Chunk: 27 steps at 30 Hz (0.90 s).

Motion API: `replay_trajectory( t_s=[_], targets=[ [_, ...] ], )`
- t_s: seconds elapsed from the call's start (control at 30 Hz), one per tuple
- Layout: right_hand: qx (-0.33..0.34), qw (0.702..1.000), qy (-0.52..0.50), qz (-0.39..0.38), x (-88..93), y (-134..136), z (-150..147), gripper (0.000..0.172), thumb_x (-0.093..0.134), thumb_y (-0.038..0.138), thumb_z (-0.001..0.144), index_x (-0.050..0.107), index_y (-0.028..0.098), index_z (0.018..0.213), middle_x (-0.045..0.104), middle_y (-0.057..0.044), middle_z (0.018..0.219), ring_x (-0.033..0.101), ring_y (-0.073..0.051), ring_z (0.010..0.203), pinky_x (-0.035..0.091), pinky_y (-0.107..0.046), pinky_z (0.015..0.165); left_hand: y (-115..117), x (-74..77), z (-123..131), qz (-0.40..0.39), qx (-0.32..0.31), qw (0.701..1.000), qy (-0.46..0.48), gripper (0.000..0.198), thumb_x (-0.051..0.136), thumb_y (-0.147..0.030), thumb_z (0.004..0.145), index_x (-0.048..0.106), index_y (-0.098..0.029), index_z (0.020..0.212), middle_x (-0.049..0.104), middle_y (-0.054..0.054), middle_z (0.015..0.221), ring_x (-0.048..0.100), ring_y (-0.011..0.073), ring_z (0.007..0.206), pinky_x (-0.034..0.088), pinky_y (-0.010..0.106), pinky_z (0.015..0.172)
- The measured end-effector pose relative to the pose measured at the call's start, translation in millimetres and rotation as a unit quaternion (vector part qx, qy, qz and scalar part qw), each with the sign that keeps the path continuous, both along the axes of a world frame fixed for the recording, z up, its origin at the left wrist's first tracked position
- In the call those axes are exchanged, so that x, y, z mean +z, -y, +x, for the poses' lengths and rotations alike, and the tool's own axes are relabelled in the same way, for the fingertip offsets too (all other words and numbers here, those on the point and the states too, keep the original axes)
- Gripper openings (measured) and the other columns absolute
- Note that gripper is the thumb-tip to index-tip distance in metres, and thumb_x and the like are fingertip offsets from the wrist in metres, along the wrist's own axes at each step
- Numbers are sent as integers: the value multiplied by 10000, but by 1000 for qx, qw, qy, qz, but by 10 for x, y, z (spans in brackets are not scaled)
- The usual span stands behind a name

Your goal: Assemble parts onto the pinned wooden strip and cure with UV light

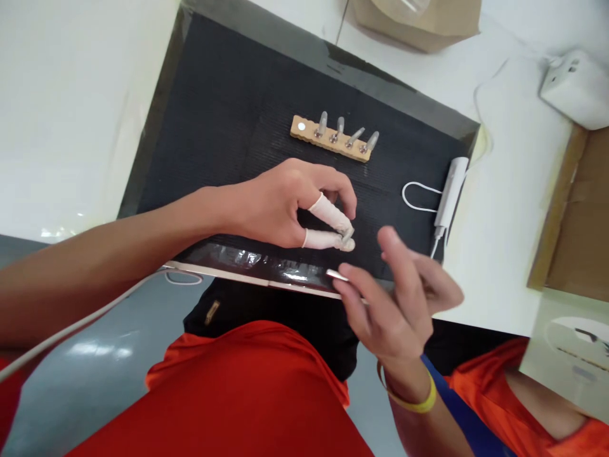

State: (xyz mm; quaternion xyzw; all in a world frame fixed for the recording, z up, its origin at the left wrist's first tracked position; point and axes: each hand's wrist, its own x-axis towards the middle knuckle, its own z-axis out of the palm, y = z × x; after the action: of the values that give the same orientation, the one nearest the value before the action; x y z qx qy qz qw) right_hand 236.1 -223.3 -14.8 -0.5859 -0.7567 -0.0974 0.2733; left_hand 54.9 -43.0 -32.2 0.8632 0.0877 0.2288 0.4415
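Red shirt (247, 393), left hand (278, 200) with nail tip (348, 234), apparently

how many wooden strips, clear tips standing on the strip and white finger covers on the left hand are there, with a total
Wooden strip: 1
Clear tips standing on it: 4
White finger covers on the left hand: 2
Total: 7

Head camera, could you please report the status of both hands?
Left hand: pinching small translucent piece. Right hand: gripping thin pale object. Tan strip: beyond, clear of both hands.
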Motion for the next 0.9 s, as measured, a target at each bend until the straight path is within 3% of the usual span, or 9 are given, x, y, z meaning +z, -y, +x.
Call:
replay_trajectory(
  t_s=[0.07,0.27,0.47,0.67,0.8,0.9],
  targets=[
    [7,1000,-3,5,-6,1,-5,274,806,153,859,761,224,1120,545,-37,1621,585,-253,1198,567,-353,893,0,-12,2,-1,1,1000,18,141,719,-250,946,850,-286,986,792,44,1109,730,123,871,536,222,819],
    [-83,994,-52,41,-92,-154,98,167,738,139,911,757,213,1059,576,-86,1588,585,-279,1182,569,-421,876,-7,-27,8,3,10,1000,14,131,738,-267,932,851,-316,976,798,24,1076,727,120,845,531,217,789],
    [-4,1000,-4,-18,-64,-32,-70,256,799,194,888,738,243,1132,583,-32,1583,594,-236,1204,541,-378,972,-24,-33,6,2,5,1000,8,132,722,-272,940,849,-300,961,793,36,1096,732,134,878,536,227,814],
    [-88,994,-47,36,-127,-136,66,164,741,137,909,740,216,1053,596,-96,1567,594,-288,1179,562,-432,877,-35,-40,9,5,13,1000,-9,129,728,-299,934,852,-314,965,794,32,1085,724,135,846,537,239,805],
    [-29,999,3,-31,-63,-22,-41,222,788,194,895,733,229,1108,629,-87,1527,591,-251,1187,529,-410,987,-42,-40,13,-11,9,1000,-25,138,714,-343,938,850,-320,953,795,35,1093,734,152,867,547,257,817],
    [-7,1000,6,-27,-66,-9,-40,267,804,194,880,730,241,1132,628,-65,1531,583,-234,1209,530,-382,983,-50,-37,10,-10,10,999,-35,144,715,-353,939,852,-314,964,795,42,1101,737,157,872,549,261,815]
  ],
)
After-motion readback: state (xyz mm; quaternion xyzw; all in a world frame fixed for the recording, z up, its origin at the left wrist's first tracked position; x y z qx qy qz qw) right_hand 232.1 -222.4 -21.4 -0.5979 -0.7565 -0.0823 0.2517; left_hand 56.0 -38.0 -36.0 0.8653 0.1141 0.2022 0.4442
